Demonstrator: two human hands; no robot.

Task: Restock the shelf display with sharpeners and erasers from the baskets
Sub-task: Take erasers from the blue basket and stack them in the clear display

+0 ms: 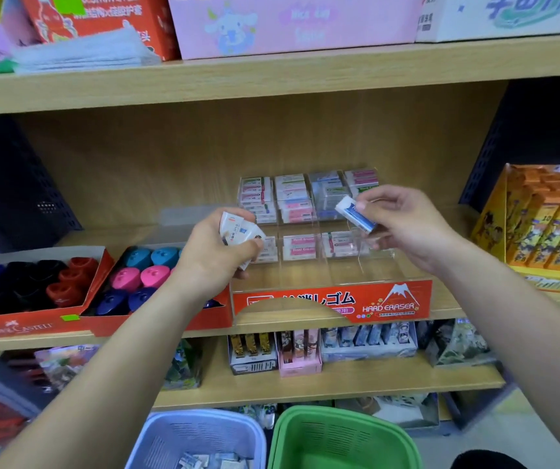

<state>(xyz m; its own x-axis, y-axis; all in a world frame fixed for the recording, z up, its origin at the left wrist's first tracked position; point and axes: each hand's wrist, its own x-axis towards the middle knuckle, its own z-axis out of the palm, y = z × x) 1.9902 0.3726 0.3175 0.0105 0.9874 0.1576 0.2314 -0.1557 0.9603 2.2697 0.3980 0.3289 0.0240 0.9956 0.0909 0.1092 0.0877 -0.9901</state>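
While the left hand (219, 253) gripped several white erasers (240, 234), the right hand (403, 223) pinched a blue-sleeved eraser (356, 214) above the clear display tray (332, 265).

stationery shop: wooden shelves (271, 76) stocked with boxed erasers (292, 204), sharpeners (143, 275), retail display cartons (332, 299).

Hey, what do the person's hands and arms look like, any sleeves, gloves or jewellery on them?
The left hand and right hand are bare: no gloves, rings or watch show. The left forearm and right forearm are bare too, with no sleeve in view.
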